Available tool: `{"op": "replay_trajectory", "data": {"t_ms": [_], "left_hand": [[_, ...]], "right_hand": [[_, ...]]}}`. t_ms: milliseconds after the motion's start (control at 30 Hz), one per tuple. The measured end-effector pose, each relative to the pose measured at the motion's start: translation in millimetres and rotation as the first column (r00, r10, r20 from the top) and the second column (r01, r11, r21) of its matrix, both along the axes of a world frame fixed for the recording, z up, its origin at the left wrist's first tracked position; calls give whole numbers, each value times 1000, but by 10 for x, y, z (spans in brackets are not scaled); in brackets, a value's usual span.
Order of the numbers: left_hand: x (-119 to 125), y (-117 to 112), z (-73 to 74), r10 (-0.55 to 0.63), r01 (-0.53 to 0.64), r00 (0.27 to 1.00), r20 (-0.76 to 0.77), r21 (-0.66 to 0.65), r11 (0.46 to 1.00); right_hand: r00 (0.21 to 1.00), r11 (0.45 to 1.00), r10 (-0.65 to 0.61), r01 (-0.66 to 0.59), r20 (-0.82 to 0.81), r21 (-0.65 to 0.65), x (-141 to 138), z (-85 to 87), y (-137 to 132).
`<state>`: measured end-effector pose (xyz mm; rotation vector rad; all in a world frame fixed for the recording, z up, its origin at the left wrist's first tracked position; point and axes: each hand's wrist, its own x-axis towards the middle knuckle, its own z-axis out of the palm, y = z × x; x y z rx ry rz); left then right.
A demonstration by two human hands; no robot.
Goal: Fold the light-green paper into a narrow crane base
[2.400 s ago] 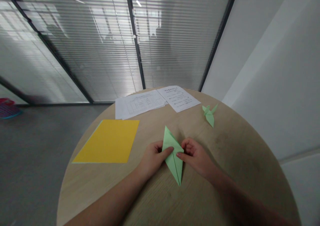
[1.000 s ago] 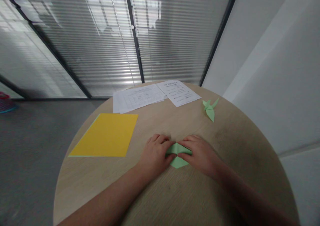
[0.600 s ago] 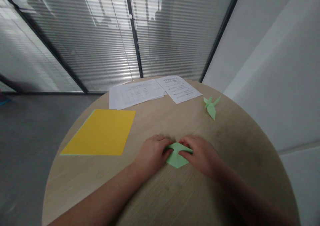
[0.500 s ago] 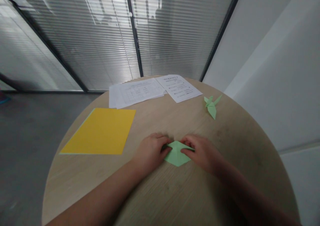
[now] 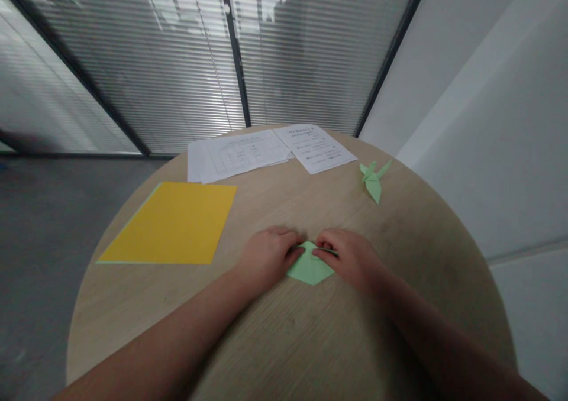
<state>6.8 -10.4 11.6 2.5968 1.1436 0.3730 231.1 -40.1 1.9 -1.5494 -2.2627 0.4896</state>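
A piece of folded light green paper [image 5: 309, 269] lies on the round wooden table in front of me, creased into a diamond-like shape. My left hand [image 5: 271, 253] is closed on its left edge, the thumb pressing on top. On the other side my right hand [image 5: 348, 255] pinches the right part of the paper between thumb and curled fingers. The tips of the left fingers are partly hidden behind the paper. Beyond my right hand sits a folded green origami crane [image 5: 373, 182], touched by neither hand.
Yellow square paper [image 5: 177, 223], with green edges showing beneath it, lies on the table's left. Printed white sheets [image 5: 244, 155] and another printed page [image 5: 316, 148] overlap at the far edge. Behind the table [image 5: 266, 353] stand glass panels with blinds [image 5: 177, 93]; a white wall [image 5: 501, 152] rises on the right.
The whole view has shifted slightly, so everything sits a little higher in the picture. My right thumb and fingers have moved inward over the green paper, toward its upper middle.
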Motion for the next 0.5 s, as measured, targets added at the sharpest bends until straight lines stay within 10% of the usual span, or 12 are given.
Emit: {"op": "replay_trajectory", "data": {"t_ms": [500], "left_hand": [[-56,52,-82,-100,84,989,108,143,986]], "right_hand": [[969,967,212,-227,127,118,10,105,81]]}}
